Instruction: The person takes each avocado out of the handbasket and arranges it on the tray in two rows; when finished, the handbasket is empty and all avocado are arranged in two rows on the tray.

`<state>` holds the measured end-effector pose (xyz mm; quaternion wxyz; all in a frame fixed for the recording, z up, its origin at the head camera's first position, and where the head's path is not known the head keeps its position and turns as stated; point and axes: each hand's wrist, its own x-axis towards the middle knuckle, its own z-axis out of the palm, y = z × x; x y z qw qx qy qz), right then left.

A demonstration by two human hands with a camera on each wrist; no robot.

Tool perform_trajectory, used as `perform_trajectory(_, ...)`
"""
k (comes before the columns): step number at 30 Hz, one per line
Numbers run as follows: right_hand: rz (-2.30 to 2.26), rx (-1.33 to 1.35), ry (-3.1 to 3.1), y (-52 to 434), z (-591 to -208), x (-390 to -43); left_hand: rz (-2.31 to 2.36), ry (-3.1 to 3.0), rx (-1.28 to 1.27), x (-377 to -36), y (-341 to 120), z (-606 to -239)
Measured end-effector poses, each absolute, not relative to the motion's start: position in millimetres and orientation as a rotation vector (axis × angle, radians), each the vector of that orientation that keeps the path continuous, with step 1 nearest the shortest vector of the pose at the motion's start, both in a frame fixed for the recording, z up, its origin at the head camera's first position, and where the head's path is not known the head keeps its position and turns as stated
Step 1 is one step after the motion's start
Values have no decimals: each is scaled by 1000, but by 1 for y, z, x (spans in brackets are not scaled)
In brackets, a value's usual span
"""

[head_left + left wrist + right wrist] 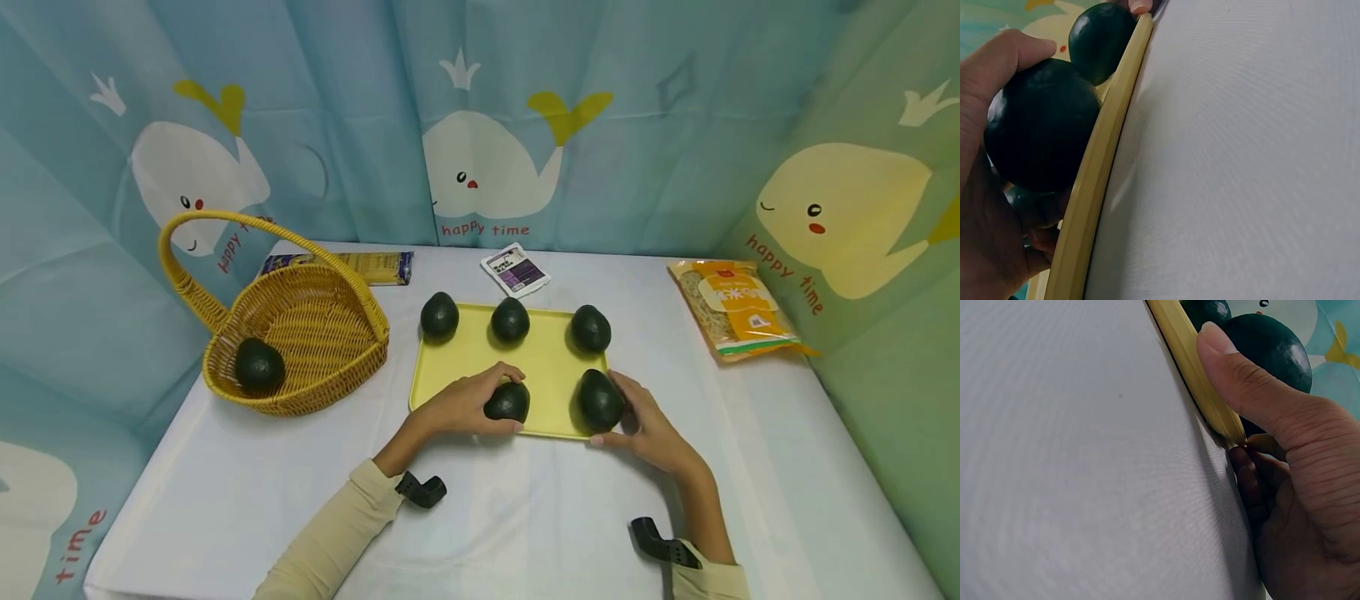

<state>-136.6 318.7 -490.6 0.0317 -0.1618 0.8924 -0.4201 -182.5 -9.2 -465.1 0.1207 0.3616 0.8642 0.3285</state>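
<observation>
Sitting on a white table [525, 517] is a yellow tray [551, 367] with five dark avocados on it, and both hands are working at its near edge. The left hand [457, 407] is curling around the near-left avocado [507, 402], thumb over the top and fingers wrapping underneath it; the left wrist view is showing that same avocado [1041, 125] pressed into the palm right against the tray rim [1094, 181]. The right hand [648, 425] is cupping the near-right avocado [600, 400] from its outer side, right at the tray's near-right corner. In the right wrist view the thumb [1241, 381] is lying along the rim [1194, 369] against that avocado [1269, 347], while the other fingers are tucking under the tray's edge, so how much it's gripping the fruit versus the tray isn't clear. Both avocados are sitting just inside the near rim, apart from each other.

Three more avocados are lining up along the far side of the tray. A wicker basket [300, 333] is standing well to the left, holding one avocado [258, 365]. A noodle packet [731, 308], a small sachet [515, 271] and a pasta pack [360, 267] are lying behind.
</observation>
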Motion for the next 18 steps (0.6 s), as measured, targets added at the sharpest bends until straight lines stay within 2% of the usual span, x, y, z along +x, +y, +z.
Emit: perform_trajectory(18, -1287, -467, 2742, 317, -489, -136, 1105, 2326, 992, -191, -23, -464)
